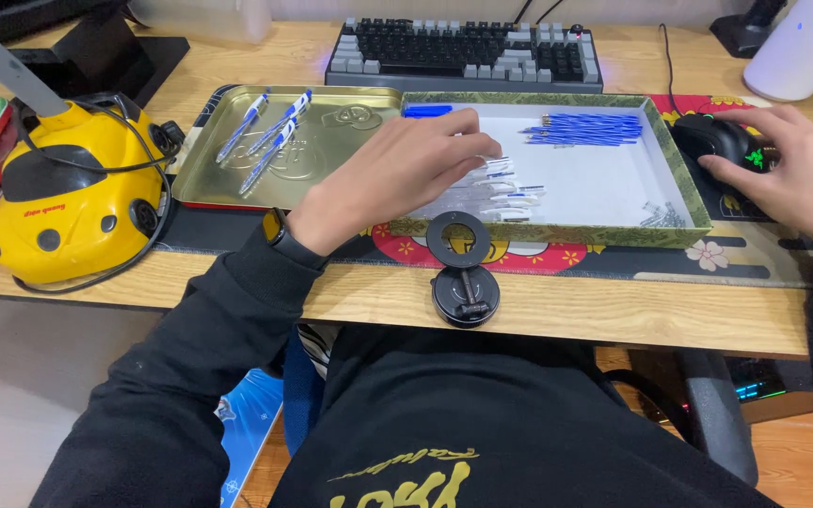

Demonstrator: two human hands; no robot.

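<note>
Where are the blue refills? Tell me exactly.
The blue refills lie bundled at the far right of the white-lined box, behind the clear pen barrels under the left hand, left of the mouse.

The left hand (397,174) reaches into the shallow white-lined cardboard box with green patterned walls (557,233) and covers much of the heap of clear pen barrels (505,193) there; its fingertips are hidden among them, so whether it pinches one cannot be told. At the box's near right corner lie tiny clear parts (662,216), too small to make out. Right of the box, the right hand (797,169) hides most of the black computer mouse (722,141). Beyond the box, the white rounded cylinder (806,47) is cut off by the frame edge.
</note>
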